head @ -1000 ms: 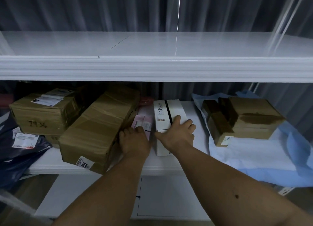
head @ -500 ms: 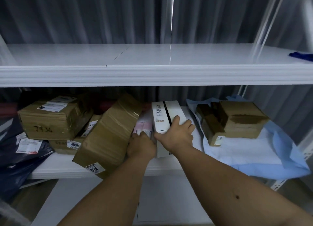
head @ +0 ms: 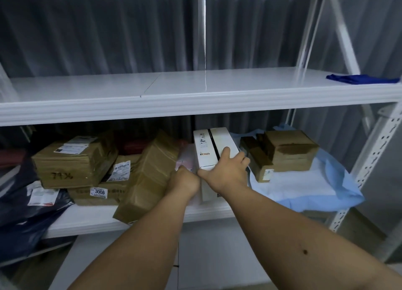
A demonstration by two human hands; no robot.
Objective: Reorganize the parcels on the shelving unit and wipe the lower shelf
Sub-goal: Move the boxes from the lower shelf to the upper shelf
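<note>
A white box with a black stripe (head: 214, 146) stands on the lower shelf (head: 91, 220), and my right hand (head: 226, 170) grips its near top edge. My left hand (head: 185, 181) sits right beside it. Its fingers curl over the near edge of a pink parcel (head: 183, 160) wedged between the white box and a large brown taped parcel (head: 150, 176). That brown parcel leans tilted, and its near corner hangs over the shelf's front edge. A dark blue cloth (head: 361, 79) lies at the right end of the upper shelf (head: 195, 102).
At the left are a brown box with handwriting (head: 74, 161), a box labelled 3008 (head: 102, 191) and dark navy bags (head: 26, 211). At the right, two brown boxes (head: 291, 150) rest on a light blue sheet (head: 304, 187). A white upright post (head: 369, 159) bounds the right side.
The view has tilted up, so more of the upper shelf and the blue cloth now show. The large brown parcel leans more steeply. My left hand has moved closer to the white box.
</note>
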